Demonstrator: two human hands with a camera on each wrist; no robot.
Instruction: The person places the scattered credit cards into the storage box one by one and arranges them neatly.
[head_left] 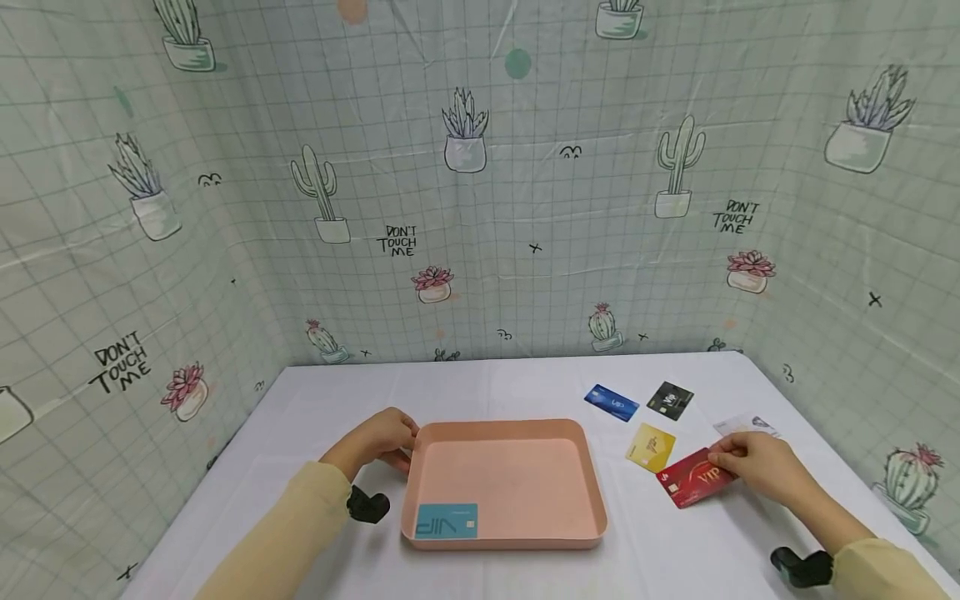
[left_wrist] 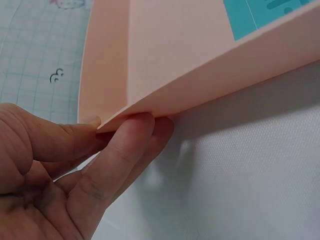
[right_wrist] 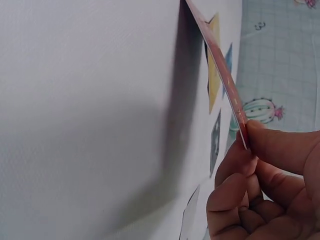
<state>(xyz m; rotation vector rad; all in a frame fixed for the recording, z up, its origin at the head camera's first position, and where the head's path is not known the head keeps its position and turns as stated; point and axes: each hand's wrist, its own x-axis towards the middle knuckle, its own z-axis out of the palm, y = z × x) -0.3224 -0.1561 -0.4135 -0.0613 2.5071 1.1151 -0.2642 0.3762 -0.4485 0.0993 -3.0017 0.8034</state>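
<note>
Between its thumb and fingertips my right hand (head_left: 767,468) pinches a red VIP card (head_left: 693,478) by one end. In the right wrist view the red card (right_wrist: 222,70) is tilted, lifted off the white cloth with a shadow beside it. My left hand (head_left: 381,442) grips the left rim of a shallow pink tray (head_left: 510,544); in the left wrist view its thumb is at the rim and its fingers press the outer wall. A teal VIP card (head_left: 447,522) lies in the tray's near left corner.
On the white tablecloth (head_left: 330,392) right of the tray lie a blue card (head_left: 612,402), a black card (head_left: 670,401) and a yellow card (head_left: 650,447). A pale card (head_left: 742,423) lies partly behind my right hand. A cactus-print curtain (head_left: 480,208) surrounds the table's back and sides.
</note>
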